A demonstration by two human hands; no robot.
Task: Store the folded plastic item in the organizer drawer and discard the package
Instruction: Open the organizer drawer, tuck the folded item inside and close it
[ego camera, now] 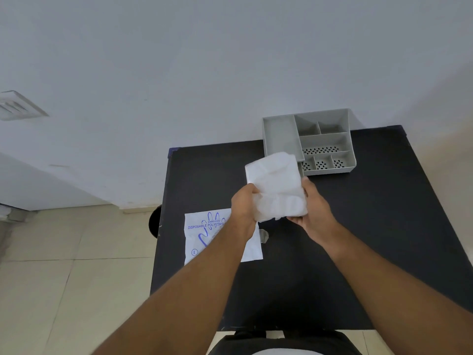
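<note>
Both hands hold a folded, translucent white plastic item (pixel 276 185) above the black table (pixel 384 213). My left hand (pixel 244 201) grips its left edge and my right hand (pixel 313 208) grips its lower right side. The item's top corner overlaps the front left of the grey organizer (pixel 281 134), which stands at the table's far edge with several compartments, some with perforated floors. A white package (pixel 204 237) printed in blue with "DISPOSABLE POLYETHYL…" lies flat on the table's left side, partly hidden under my left forearm.
A small torn scrap of clear plastic (pixel 264 235) lies beside the package. A dark round bin (pixel 154 221) shows partly past the table's left edge on the tiled floor. A white wall rises right behind the table.
</note>
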